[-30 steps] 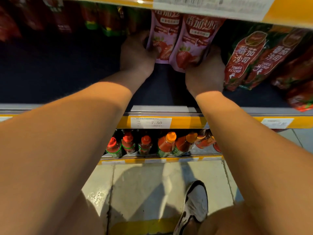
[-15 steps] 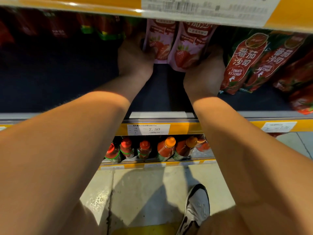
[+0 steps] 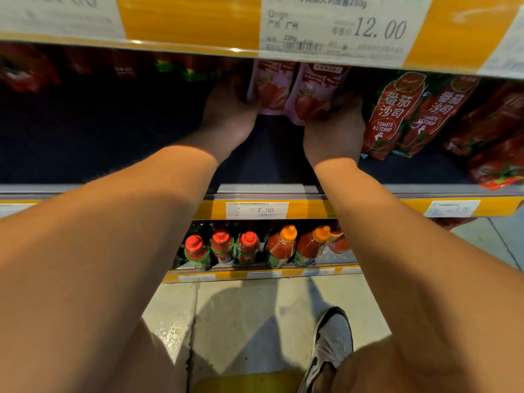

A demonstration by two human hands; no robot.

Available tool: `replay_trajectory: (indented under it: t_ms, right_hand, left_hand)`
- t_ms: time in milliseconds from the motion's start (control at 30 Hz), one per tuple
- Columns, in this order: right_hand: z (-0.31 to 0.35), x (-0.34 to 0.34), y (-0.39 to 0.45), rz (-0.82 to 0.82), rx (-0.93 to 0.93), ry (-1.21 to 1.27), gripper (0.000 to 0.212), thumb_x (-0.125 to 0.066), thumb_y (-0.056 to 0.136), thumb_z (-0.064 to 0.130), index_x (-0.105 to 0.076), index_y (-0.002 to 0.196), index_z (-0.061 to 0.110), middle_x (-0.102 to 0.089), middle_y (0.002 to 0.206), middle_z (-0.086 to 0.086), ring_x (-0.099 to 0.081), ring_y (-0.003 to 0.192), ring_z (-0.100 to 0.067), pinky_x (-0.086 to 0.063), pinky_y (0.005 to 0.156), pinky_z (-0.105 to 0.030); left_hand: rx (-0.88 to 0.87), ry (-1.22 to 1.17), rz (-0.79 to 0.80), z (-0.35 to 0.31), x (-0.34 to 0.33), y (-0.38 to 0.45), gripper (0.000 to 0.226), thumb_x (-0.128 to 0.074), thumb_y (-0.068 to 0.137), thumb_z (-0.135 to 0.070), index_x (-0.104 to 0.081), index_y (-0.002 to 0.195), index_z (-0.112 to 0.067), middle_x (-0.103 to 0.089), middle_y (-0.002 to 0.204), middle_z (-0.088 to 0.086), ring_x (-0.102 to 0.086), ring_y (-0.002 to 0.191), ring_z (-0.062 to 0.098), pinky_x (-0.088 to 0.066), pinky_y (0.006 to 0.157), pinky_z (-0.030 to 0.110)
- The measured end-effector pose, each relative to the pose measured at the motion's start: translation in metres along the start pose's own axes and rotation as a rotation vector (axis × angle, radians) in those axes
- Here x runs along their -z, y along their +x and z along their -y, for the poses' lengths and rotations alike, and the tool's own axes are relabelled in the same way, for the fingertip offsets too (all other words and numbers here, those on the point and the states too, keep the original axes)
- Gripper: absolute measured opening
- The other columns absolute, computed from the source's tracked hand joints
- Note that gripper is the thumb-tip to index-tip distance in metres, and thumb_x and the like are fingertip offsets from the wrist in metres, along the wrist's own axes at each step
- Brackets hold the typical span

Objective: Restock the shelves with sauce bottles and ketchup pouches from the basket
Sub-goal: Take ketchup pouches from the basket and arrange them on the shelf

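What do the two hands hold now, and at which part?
Left hand grips the left pink pouch at its lower left edge; right hand grips the right pink pouch at its bottom right corner.

Two pink strawberry-print pouches (image 3: pixel 286 92) — upright, side by side, on the dark shelf (image 3: pixel 113 143)

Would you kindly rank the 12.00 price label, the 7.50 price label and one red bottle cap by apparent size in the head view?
1. 12.00 price label, though it is nearest the camera.
2. 7.50 price label.
3. Red bottle cap.
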State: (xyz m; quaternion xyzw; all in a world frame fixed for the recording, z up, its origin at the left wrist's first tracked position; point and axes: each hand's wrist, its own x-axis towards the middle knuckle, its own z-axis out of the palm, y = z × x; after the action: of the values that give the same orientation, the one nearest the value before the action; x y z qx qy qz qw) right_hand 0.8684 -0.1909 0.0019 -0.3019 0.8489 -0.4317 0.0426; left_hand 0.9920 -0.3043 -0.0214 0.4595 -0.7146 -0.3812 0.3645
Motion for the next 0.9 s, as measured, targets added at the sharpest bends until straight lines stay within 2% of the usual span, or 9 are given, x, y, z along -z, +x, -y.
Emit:
replay_trajectory:
  t_ms: [100,200,333,400,500,600,700,767,900]
  right_hand:
    - [0.003,-0.003,-0.006,0.113,0.085,-0.227,0.037,-0.052,0.099,0.027,-0.058,0.132,0.013,-0.064,0.131,-0.010,-0.062,0.119,-0.030,-0.043,0.083,-0.026]
    - [0.010,0.000,-0.020,0.201,0.095,-0.233,0.028,-0.057,0.094,0.024,-0.068,0.117,0.011,-0.071,0.119,-0.011,-0.067,0.110,-0.032,-0.039,0.073,-0.024]
    - [0.023,0.007,-0.054,0.300,0.169,-0.214,0.014,-0.059,0.095,0.023,-0.070,0.099,0.016,-0.072,0.108,-0.011,-0.067,0.103,-0.033,-0.038,0.071,-0.025]
    - [0.029,0.010,-0.076,0.327,0.218,-0.117,0.016,-0.063,0.092,0.023,-0.070,0.106,0.019,-0.072,0.109,-0.008,-0.066,0.101,-0.029,-0.039,0.073,-0.023]
    - [0.045,0.013,-0.112,0.435,0.279,-0.039,0.033,-0.066,0.092,0.028,-0.067,0.124,0.020,-0.069,0.117,-0.006,-0.065,0.102,-0.024,-0.045,0.078,-0.028]
    - [0.066,0.014,-0.146,0.527,0.413,-0.068,0.039,-0.065,0.096,0.032,-0.062,0.132,0.019,-0.064,0.131,-0.005,-0.060,0.116,-0.024,-0.049,0.087,-0.034]
    - [0.083,0.015,-0.180,0.605,0.511,-0.065,0.041,-0.066,0.097,0.033,-0.058,0.136,0.022,-0.058,0.139,-0.002,-0.054,0.127,-0.021,-0.042,0.094,-0.030]
    - [0.091,0.018,-0.202,0.669,0.543,-0.065,0.042,-0.065,0.099,0.033,-0.056,0.138,0.024,-0.055,0.142,0.001,-0.052,0.130,-0.019,-0.040,0.097,-0.028]
    - [0.112,0.019,-0.245,0.739,0.613,-0.072,0.039,-0.066,0.098,0.034,-0.058,0.135,0.025,-0.058,0.139,0.002,-0.054,0.129,-0.019,-0.043,0.098,-0.033]
  left_hand:
    - [-0.018,0.091,0.112,-0.003,0.014,-0.015,0.047,-0.068,0.090,-0.036,-0.063,0.136,-0.031,-0.067,0.135,-0.005,-0.061,0.126,0.018,-0.049,0.104,0.032]
    - [-0.022,0.209,0.146,-0.001,0.030,-0.031,0.048,-0.068,0.092,-0.028,-0.059,0.139,-0.026,-0.063,0.139,-0.001,-0.059,0.128,0.021,-0.046,0.101,0.030]
    - [0.053,0.257,0.162,-0.009,0.062,-0.053,0.048,-0.071,0.095,-0.030,-0.057,0.140,-0.020,-0.064,0.137,0.001,-0.060,0.125,0.019,-0.039,0.092,0.022]
    - [0.063,0.235,0.171,-0.019,0.083,-0.065,0.045,-0.071,0.096,-0.030,-0.061,0.138,-0.017,-0.067,0.133,0.002,-0.062,0.123,0.020,-0.040,0.090,0.020]
    - [0.073,0.193,0.187,-0.027,0.119,-0.088,0.047,-0.074,0.094,-0.030,-0.063,0.137,-0.016,-0.070,0.129,0.002,-0.063,0.120,0.019,-0.046,0.094,0.022]
    - [0.084,0.184,0.249,-0.025,0.156,-0.117,0.048,-0.076,0.092,-0.031,-0.064,0.136,-0.016,-0.069,0.128,0.004,-0.064,0.117,0.018,-0.052,0.103,0.034]
    - [0.100,0.201,0.274,-0.021,0.201,-0.151,0.047,-0.076,0.091,-0.031,-0.064,0.134,-0.017,-0.067,0.126,0.002,-0.065,0.114,0.017,-0.055,0.101,0.038]
    - [0.111,0.197,0.247,-0.017,0.236,-0.176,0.046,-0.076,0.092,-0.032,-0.064,0.135,-0.019,-0.067,0.127,0.000,-0.064,0.116,0.016,-0.053,0.100,0.037]
    - [0.117,0.109,0.109,0.001,0.310,-0.239,0.040,-0.073,0.097,-0.026,-0.065,0.134,-0.016,-0.069,0.127,-0.002,-0.065,0.117,0.010,-0.051,0.093,0.022]
